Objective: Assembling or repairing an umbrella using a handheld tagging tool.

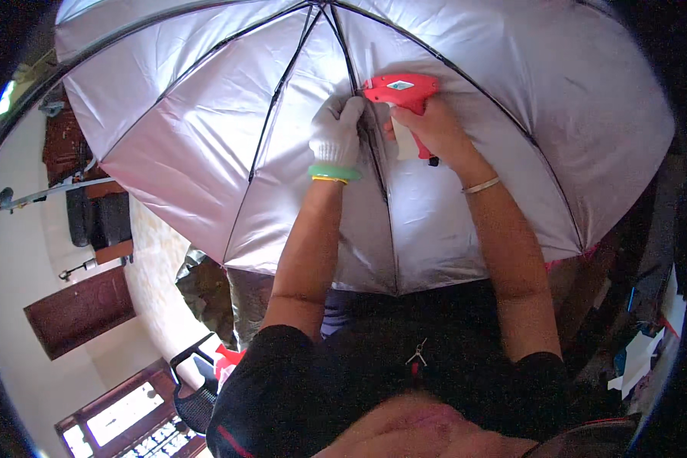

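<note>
Left of the umbrella (450,229) stood a chair (197,410) and door (82,311); a rib (375,155) ran beside the gloved left hand (334,131), whose partly hidden grip I couldn't tell. The gun (416,91) sat just right of it, clamped in the fingers of the right hand (437,131).

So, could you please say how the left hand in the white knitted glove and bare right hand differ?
The white-gloved left hand has a green band at its cuff; the bare right hand a pale bangle. The left hand is at a thin black rib; the right hand grips a red pistol-shaped tool. Both are over silvery umbrella fabric.
</note>
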Tool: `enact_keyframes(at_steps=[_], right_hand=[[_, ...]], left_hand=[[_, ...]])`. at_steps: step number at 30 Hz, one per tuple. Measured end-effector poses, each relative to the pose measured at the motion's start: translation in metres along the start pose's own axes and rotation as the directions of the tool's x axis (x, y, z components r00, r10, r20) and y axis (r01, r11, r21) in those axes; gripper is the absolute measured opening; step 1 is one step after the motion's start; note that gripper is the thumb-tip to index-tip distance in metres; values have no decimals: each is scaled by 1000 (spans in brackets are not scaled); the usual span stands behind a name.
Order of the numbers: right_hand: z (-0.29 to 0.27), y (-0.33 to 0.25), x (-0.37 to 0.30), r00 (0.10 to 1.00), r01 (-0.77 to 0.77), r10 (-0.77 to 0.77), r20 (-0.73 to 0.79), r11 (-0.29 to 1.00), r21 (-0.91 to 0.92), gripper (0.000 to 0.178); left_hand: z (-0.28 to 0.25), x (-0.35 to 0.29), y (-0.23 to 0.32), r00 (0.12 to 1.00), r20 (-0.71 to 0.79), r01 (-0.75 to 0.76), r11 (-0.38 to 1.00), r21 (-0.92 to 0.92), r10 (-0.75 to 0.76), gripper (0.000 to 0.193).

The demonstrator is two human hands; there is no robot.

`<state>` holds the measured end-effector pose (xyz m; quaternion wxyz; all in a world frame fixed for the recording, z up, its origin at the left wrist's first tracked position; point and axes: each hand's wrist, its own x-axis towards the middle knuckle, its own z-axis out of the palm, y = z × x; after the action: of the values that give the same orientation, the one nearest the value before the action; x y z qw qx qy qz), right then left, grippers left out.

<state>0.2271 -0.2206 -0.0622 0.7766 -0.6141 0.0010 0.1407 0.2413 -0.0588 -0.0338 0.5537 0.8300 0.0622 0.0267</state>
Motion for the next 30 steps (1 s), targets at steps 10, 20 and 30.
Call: enact_keyframes(at_steps=[10,20,30], right_hand=[[-10,1,8,996,-55,59,66,997,-60,32],[-4,7,16,1000,4,-5,-2,976,-218,26],[-18,-25,-38,996,-93,90,29,988,124,29]], left_hand=[[3,9,-19,998,33,57,979,-197,-51,25],[8,7,-14,995,75,78,965,-252,-61,32],[5,5,-2,998,38,55,997,-62,-53,30]])
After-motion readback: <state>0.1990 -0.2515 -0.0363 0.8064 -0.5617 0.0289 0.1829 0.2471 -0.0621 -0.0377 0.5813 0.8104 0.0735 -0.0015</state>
